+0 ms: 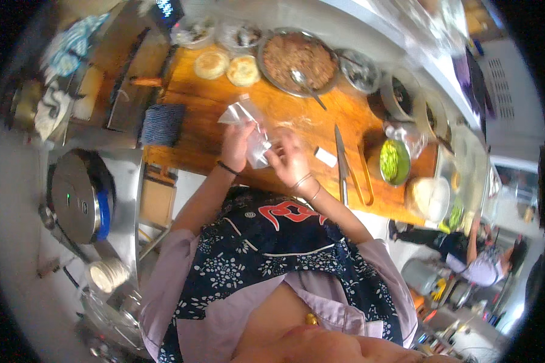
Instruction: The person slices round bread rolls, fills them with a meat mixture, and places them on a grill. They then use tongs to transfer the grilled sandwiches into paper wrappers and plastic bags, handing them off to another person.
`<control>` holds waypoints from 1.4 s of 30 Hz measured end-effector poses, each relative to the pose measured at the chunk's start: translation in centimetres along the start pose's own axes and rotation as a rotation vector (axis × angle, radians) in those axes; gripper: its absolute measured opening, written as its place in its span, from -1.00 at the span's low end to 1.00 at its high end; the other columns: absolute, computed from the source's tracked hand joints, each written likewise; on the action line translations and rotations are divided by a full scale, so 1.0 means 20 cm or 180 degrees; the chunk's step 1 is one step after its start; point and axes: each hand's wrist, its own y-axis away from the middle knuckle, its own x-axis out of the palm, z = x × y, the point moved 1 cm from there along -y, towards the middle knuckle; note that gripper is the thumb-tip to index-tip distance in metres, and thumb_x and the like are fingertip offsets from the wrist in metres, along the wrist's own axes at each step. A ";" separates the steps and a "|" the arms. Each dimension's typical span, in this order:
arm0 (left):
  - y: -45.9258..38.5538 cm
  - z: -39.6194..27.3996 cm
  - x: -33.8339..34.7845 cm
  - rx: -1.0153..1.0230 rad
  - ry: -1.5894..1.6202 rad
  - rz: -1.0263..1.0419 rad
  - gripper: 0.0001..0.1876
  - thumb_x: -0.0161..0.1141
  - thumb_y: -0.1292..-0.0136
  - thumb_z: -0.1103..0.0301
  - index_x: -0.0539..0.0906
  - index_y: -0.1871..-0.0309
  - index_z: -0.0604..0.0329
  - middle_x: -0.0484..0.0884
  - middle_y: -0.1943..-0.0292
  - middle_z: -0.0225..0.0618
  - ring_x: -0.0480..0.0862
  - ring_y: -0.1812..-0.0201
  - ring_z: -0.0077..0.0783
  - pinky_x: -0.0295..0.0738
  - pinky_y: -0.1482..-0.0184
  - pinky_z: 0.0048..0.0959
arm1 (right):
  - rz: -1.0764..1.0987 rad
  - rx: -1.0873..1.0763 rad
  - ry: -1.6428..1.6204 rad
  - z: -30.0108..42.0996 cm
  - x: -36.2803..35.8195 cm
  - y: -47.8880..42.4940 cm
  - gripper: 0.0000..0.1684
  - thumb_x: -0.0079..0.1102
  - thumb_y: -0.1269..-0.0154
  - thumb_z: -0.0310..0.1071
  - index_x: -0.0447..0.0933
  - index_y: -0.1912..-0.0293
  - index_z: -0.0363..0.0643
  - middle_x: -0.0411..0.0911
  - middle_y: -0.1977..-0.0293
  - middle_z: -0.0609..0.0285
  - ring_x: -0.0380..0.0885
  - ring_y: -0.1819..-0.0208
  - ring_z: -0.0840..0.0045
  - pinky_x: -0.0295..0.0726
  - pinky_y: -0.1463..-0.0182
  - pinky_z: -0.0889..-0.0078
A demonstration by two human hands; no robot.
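My left hand (236, 144) grips a clear plastic bag (257, 147) above the wooden board, thumb lying over the film. At the bag's right edge, my right hand (291, 159) has its thumb and curled fingers on the plastic; motion blurs those fingers. Beyond the bag lie two round browned flatbreads (211, 64), side by side. A wide metal pan (264, 75) of minced filling stands to their right, with a metal spoon (299, 77) resting in it. Right of my hands are a small white block-like object (325, 156), a long knife (340, 159) and tongs (368, 186).
A green bowl (405, 165) of chopped greens and a round tub (440, 199) stand at the board's right. Lidded containers (397, 97) line the back right. A folded blue cloth (162, 124) and a round electric cooker (79, 195) are left. Another person (477, 267) works at far right.
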 end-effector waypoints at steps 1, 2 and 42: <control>0.05 -0.06 0.04 -0.0231 -0.0098 0.0410 -0.73 0.08 -0.34 0.35 0.60 0.00 0.33 0.64 0.22 -0.33 0.63 0.16 -0.46 0.54 0.10 -0.47 | -0.0169 0.0208 0.0291 -0.10 -0.05 0.04 -0.33 0.33 -0.19 -0.15 0.35 -0.17 -0.33 0.39 0.08 0.04 0.53 0.22 0.37 0.57 0.12 0.40; 0.07 -0.07 0.04 -0.0253 -0.0493 0.0875 -0.64 0.01 -0.38 0.29 0.57 -0.08 0.38 0.64 0.24 -0.34 0.62 0.13 -0.48 0.53 0.07 -0.47 | -0.0204 0.0298 0.0413 -0.21 -0.08 0.08 -0.30 0.34 -0.18 -0.13 0.36 -0.18 -0.34 0.40 0.07 0.02 0.53 0.19 0.39 0.56 0.10 0.41; 0.09 -0.16 -0.20 0.1707 -0.4609 0.0399 -0.53 0.01 -0.18 0.44 0.42 -0.22 0.17 0.57 -0.05 -0.01 0.57 -0.03 0.03 0.48 -0.06 -0.18 | 0.0209 0.0277 -0.2188 -0.26 -0.08 0.16 -0.82 0.22 -0.32 -0.30 0.48 0.27 -0.21 0.46 0.41 0.36 0.43 0.34 0.66 0.45 0.23 0.58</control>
